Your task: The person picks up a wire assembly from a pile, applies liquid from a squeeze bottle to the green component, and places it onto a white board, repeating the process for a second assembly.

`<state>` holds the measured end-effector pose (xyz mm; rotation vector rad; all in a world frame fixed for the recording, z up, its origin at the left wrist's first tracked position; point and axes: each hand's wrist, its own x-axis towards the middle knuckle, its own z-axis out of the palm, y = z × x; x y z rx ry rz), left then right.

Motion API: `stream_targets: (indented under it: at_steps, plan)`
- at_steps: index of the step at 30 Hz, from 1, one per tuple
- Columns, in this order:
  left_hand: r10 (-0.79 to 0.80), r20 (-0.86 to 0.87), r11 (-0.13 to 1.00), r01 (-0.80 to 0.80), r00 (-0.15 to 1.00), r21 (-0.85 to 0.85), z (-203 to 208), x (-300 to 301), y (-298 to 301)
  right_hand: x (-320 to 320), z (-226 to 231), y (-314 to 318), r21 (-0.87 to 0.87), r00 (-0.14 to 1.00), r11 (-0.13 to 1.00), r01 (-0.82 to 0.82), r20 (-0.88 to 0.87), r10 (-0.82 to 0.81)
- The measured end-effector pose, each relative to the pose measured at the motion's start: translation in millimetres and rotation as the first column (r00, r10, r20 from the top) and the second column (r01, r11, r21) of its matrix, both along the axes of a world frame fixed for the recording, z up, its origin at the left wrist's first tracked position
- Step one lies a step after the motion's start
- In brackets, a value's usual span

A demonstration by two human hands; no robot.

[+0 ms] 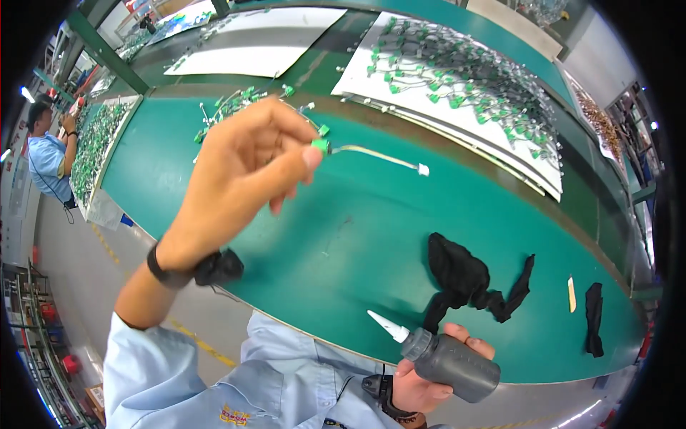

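My left hand [239, 161] is raised over the green tabletop [343, 279], thumb and finger pinching a small green connector [322, 146]. From the connector a short pale wire lead [379, 154] runs off to the right and ends in a white plug [423, 170]. At the table's near edge my right hand [425, 386] is wrapped round a dark grey squeeze bottle [457, 366]. The bottle lies tilted, its white pointed nozzle [386, 326] aimed up and left. Crumpled black cloth [461, 275] lies just beyond the bottle.
Behind my left hand is a loose pile of green wired connectors [239, 104]. A white board [457, 118] on the far belt carries rows of similar pieces. A black strip [594, 318] and a pale stick [572, 294] lie at right. Another person [51, 154] works at far left.
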<state>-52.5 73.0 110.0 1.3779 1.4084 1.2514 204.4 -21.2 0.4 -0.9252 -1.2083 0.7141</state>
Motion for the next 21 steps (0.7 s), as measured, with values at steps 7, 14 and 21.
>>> stream_targets:
  at_steps: [7, 14, 21]
  plan:
    - [-0.087, -0.326, 0.980, 0.140, 0.941, 0.141, -4.7, -24.0, 114.2, 0.4, 10.1, 4.5, -0.050, 0.963, 0.989, 0.136, -0.228, -0.144]
    - [-0.014, -0.694, 0.936, 0.253, 0.719, 0.244, -34.0, -19.5, 173.2, 18.6, 2.2, 3.5, -0.067, 0.992, 0.998, 0.000, -0.127, -0.008]
    - [0.061, -0.812, 0.929, 0.265, 0.580, 0.259, -48.9, -20.0, 181.2, 26.5, -10.7, -4.1, -0.051, 0.940, 0.971, -0.234, -0.267, 0.213]
